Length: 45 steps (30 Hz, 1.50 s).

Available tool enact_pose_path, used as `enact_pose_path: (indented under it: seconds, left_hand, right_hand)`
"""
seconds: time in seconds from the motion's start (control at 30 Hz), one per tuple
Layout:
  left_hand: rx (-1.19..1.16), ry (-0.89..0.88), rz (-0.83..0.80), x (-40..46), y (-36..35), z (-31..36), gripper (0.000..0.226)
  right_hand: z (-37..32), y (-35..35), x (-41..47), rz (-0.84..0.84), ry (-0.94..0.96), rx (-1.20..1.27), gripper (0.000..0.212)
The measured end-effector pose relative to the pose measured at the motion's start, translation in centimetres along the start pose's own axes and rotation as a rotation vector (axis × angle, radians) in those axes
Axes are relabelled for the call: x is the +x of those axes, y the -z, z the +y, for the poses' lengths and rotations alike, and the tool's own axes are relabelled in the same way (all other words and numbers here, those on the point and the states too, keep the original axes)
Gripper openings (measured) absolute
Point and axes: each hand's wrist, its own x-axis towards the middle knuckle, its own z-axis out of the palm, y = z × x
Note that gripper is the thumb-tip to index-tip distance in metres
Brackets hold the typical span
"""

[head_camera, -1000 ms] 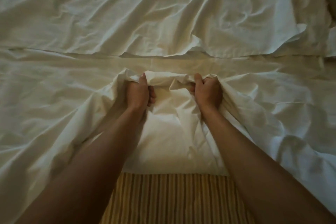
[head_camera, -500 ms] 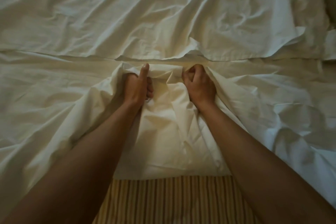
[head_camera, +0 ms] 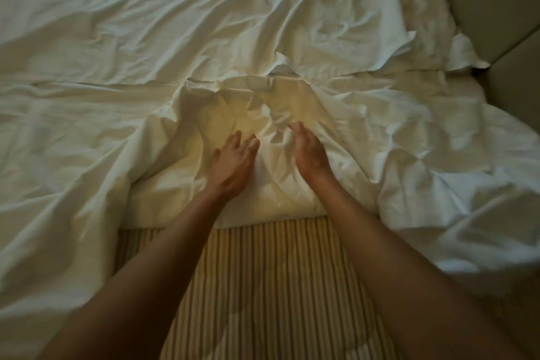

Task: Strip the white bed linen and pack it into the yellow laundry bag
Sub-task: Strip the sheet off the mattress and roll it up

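Observation:
Crumpled white bed linen (head_camera: 87, 131) covers the bed from left to right. A bunched fold of it (head_camera: 263, 96) is pushed up in the middle. My left hand (head_camera: 233, 164) hovers over the sheet just below that fold, fingers spread and straight, holding nothing. My right hand (head_camera: 309, 152) is beside it, fingers straight and together, edge-on over the cloth, also holding nothing. A second white layer (head_camera: 204, 23) lies across the far half of the bed. No yellow laundry bag is in view.
The sheet is pulled back near me, baring a striped mattress surface (head_camera: 277, 286) between my forearms. A beige padded headboard or wall panel (head_camera: 496, 3) stands at the far right. A loose sheet corner (head_camera: 464, 55) lies against it.
Both hands let go of the bunched sheet edge they were gripping and drew back toward me with fingers opened. The view shifted, showing more of the striped mattress and the right panel.

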Motion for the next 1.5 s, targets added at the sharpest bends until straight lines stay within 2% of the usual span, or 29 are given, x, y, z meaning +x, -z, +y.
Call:
enact_pose_path:
  seconds: [0.07,0.13,0.2,0.3,0.4,0.5,0.6,0.67,0.73,0.77,0.87,0.9,1.0,1.1,1.13,1.2,1.27,1.37,1.4,1.5]
  left_hand:
    - [-0.093,-0.011,0.104,-3.0,-0.2,1.1,0.064]
    - [0.031,-0.097,0.229,-5.9,-0.9,2.3,0.071]
    - [0.181,-0.183,0.291,-8.7,-2.2,3.7,0.063]
    - [0.290,-0.310,0.266,-13.2,-5.3,5.9,0.051]
    - [0.270,-0.409,0.178,-16.8,-8.8,7.3,0.046]
    - [0.070,-0.316,0.015,-19.4,-11.9,8.9,0.041]
    - [-0.267,-0.046,-0.133,-20.5,-14.4,11.2,0.042]
    - [-0.475,0.065,-0.193,-20.1,-15.8,12.3,0.060]
    - [-0.583,0.064,-0.234,-19.1,-17.1,13.2,0.077]
    - [-0.621,0.045,-0.237,-19.0,-17.4,14.2,0.075]
    - [-0.682,-0.004,-0.208,-17.4,-18.3,16.3,0.064]
    - [-0.684,-0.032,-0.204,-16.8,-18.7,16.7,0.065]
    - [-0.609,-0.060,-0.224,-14.9,-19.9,16.9,0.066]
    - [-0.689,0.086,-0.234,-13.5,-20.0,18.3,0.049]
    - [-0.764,0.182,-0.237,-12.8,-20.2,18.5,0.044]
    - [-0.873,0.310,-0.215,-11.5,-20.2,19.1,0.043]
    - [-0.866,0.295,-0.216,-10.7,-20.2,20.2,0.039]
    - [-0.901,0.198,-0.156,-10.2,-20.0,22.6,0.025]
    - [-0.908,0.163,-0.096,-9.7,-19.8,23.5,0.018]
    - [-0.920,0.095,0.039,-8.0,-18.8,26.4,0.003]
  right_hand:
    - [0.4,0.6,-3.4,0.095,0.035,0.035,0.051]
    - [0.7,1.8,-6.9,0.188,0.092,0.028,0.056]
    - [1.7,3.3,-10.6,0.280,0.124,0.057,0.055]
    - [4.1,5.9,-16.6,0.427,0.120,0.088,0.052]
    - [7.5,8.3,-22.1,0.568,0.057,0.127,0.047]
    - [10.2,10.6,-26.6,0.725,-0.046,0.137,0.029]
    - [12.7,12.8,-28.2,0.848,-0.270,0.294,0.018]
    - [13.8,14.4,-27.8,0.819,-0.365,0.453,0.034]
    - [14.4,15.8,-26.7,0.754,-0.393,0.617,0.045]
    - [14.1,16.4,-26.1,0.706,-0.418,0.718,0.052]
    - [13.4,17.6,-23.6,0.518,-0.443,1.007,0.089]
    - [13.1,17.8,-22.9,0.451,-0.450,1.045,0.093]
    - [12.3,18.7,-21.1,0.381,-0.520,1.070,0.067]
    - [13.0,19.3,-19.7,0.442,-0.583,1.121,0.048]
    - [13.3,19.4,-19.4,0.480,-0.585,1.130,0.050]
    - [13.8,19.5,-19.1,0.559,-0.594,1.107,0.071]
    - [14.4,20.0,-19.1,0.504,-0.601,1.181,0.081]
    - [14.2,21.8,-18.6,0.222,-0.502,1.379,0.070]
    - [13.8,22.6,-18.3,0.200,-0.457,1.372,0.070]
    - [12.3,25.8,-16.0,0.353,-0.326,1.234,0.061]
